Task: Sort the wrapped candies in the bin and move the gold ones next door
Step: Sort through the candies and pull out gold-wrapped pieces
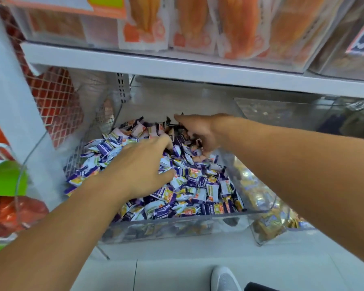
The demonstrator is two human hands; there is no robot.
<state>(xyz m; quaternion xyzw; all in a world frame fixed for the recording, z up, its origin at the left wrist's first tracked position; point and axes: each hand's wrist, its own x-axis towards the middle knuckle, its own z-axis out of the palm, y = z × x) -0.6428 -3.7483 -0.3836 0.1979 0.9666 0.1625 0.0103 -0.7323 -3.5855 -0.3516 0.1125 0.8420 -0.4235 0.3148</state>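
Both hands (143,164) (197,133) in the candies (197,192).

Right hand (200,133) fingertips buried in candies (197,185); grip perhaps unclear.

Both bare forearms reached forward and down, converging toward the middle. The left hand (143,166) lay palm down with fingers spread and nearly straight, thumb angled out to the right. The right hand (200,133) sat farther ahead, back of the hand up, thumb stretched out leftward, its fingers curled under and blurred.
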